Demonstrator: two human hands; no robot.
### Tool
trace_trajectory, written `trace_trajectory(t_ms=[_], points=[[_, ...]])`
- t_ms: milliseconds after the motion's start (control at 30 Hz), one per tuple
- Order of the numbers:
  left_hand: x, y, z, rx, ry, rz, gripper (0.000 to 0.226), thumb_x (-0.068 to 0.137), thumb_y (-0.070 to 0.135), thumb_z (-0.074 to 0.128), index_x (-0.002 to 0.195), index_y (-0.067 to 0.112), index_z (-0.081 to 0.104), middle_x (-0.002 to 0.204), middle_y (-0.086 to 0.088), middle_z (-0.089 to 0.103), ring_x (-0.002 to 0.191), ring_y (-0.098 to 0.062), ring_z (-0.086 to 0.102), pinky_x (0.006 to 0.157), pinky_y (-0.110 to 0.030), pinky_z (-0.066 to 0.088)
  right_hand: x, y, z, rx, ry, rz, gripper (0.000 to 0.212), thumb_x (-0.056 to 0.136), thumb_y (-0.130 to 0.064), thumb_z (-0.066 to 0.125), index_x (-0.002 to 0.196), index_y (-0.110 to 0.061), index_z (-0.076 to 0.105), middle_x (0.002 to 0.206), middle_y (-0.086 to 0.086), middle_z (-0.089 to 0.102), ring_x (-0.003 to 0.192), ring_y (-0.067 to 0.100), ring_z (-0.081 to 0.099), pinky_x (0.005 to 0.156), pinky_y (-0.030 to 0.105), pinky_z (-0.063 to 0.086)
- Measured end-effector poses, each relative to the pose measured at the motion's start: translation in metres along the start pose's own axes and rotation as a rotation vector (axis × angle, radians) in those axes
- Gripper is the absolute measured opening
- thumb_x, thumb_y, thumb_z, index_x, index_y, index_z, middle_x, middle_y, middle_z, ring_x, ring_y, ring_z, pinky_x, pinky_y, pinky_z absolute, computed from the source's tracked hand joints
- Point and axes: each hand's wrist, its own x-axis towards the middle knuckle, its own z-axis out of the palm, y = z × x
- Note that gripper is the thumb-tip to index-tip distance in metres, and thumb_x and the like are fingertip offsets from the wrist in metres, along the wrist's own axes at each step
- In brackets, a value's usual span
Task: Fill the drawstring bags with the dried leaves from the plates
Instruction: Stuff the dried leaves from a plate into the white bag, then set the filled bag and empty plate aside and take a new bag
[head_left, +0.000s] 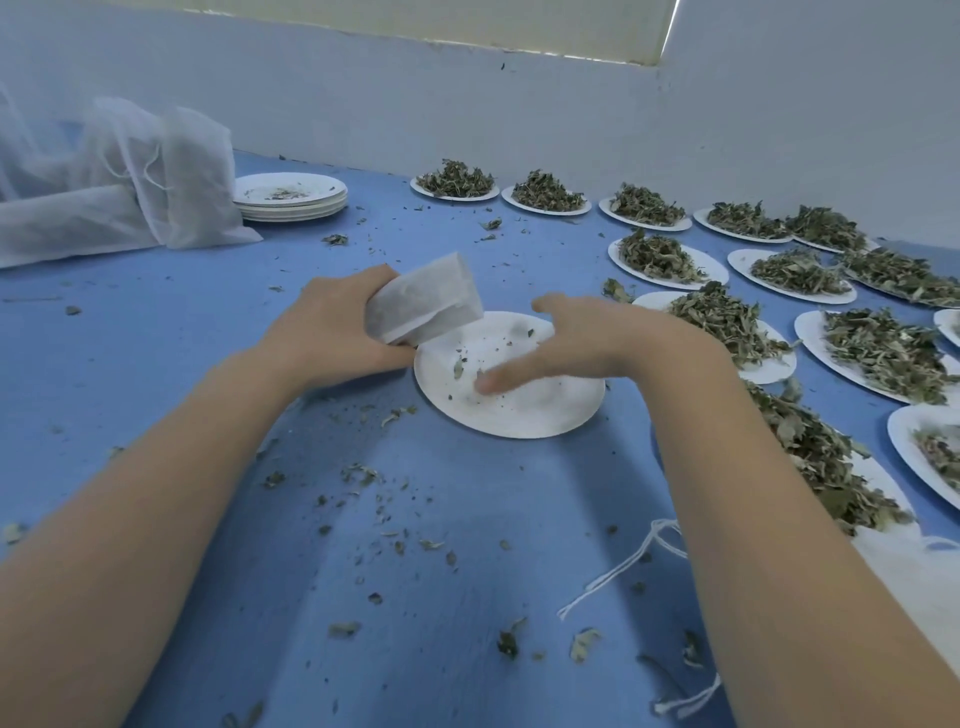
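**Bag in your left hand, right hand over a nearly bare plate**

Your left hand (332, 327), at the centre of the frame, is curled round a small white drawstring bag (423, 300), which tilts with one end over the rim of the white paper plate (540, 410) just right of it. That plate carries only a few leaf bits and crumbs. Your right hand (582, 343) hovers over the same plate with fingers loosely spread and blurred; it holds nothing that shows, and whether the fingertips touch the plate cannot be told.

Along the right side of the frame, plates heaped with dried leaves (727, 322) stand in rows on the blue table (156, 364). In the upper left lie larger white mesh bags (171, 182), and just right of them a stack of used plates (291, 195). Leaf fragments are scattered over the table, and a white drawstring cord (618, 571) lies at lower right.
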Motion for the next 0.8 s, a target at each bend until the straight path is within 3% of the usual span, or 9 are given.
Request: trace_trajectory(t_ms=[100, 200, 333, 433, 600, 800], points=[[0.001, -0.001, 0.002, 0.003, 0.0, -0.013, 0.038, 0.065, 0.036, 0.072, 0.097, 0.035, 0.051, 0.084, 0.017, 0.055, 0.085, -0.016, 0.05, 0.063, -0.028, 0.035, 0.007, 0.001, 0.011, -0.099, -0.147, 0.077, 0.14, 0.034, -0.08, 0.07, 0.148, -0.031, 0.003, 0.151, -0.002, 0.025, 0.134, 0.025, 0.031, 0.087, 0.04, 0.033], [0.004, -0.003, 0.002, -0.003, 0.005, -0.041, 0.039, 0.066, 0.038, 0.071, 0.1, 0.033, 0.051, 0.087, 0.012, 0.055, 0.086, -0.017, 0.048, 0.063, -0.028, 0.034, 0.011, 0.002, 0.016, -0.073, -0.16, 0.084, 0.156, 0.025, -0.081, 0.069, 0.146, -0.033, -0.016, 0.157, 0.0, 0.013, 0.14, 0.028, 0.023, 0.101, 0.045, 0.032], [0.007, -0.004, 0.001, -0.019, 0.082, -0.102, 0.039, 0.069, 0.034, 0.07, 0.103, 0.027, 0.053, 0.09, 0.006, 0.055, 0.085, -0.017, 0.047, 0.059, -0.026, 0.034, 0.012, 0.001, 0.023, -0.1, -0.084, 0.047, 0.151, 0.026, -0.083, 0.067, 0.147, -0.034, -0.01, 0.151, 0.005, 0.015, 0.137, 0.031, 0.023, 0.089, 0.044, 0.035], [0.009, -0.003, -0.002, -0.027, 0.118, -0.156, 0.042, 0.071, 0.031, 0.069, 0.108, 0.023, 0.052, 0.099, 0.002, 0.054, 0.086, -0.017, 0.045, 0.062, -0.028, 0.033, 0.013, -0.003, 0.03, -0.126, -0.025, 0.034, 0.144, 0.036, -0.084, 0.064, 0.148, -0.028, -0.006, 0.149, 0.009, 0.015, 0.137, 0.032, 0.018, 0.095, 0.045, 0.033], [0.011, 0.0, -0.018, -0.058, 0.171, -0.211, 0.038, 0.072, 0.032, 0.067, 0.103, 0.021, 0.048, 0.098, 0.002, 0.053, 0.083, -0.017, 0.046, 0.054, -0.025, 0.033, 0.012, -0.015, 0.025, 0.048, 0.12, -0.005, 0.136, 0.035, -0.085, 0.061, 0.147, -0.024, 0.014, 0.141, 0.009, 0.023, 0.132, 0.031, 0.021, 0.086, 0.04, 0.031], [0.022, -0.013, -0.047, -0.264, 0.279, -0.361, 0.061, 0.067, 0.043, 0.07, 0.114, 0.016, 0.044, 0.105, 0.002, 0.051, 0.09, -0.019, 0.049, 0.056, -0.024, 0.034, 0.042, -0.055, -0.001, 0.19, 0.185, -0.027, 0.123, 0.051, -0.083, 0.062, 0.148, -0.022, 0.016, 0.147, 0.011, 0.021, 0.136, 0.031, 0.018, 0.104, 0.045, 0.027]])
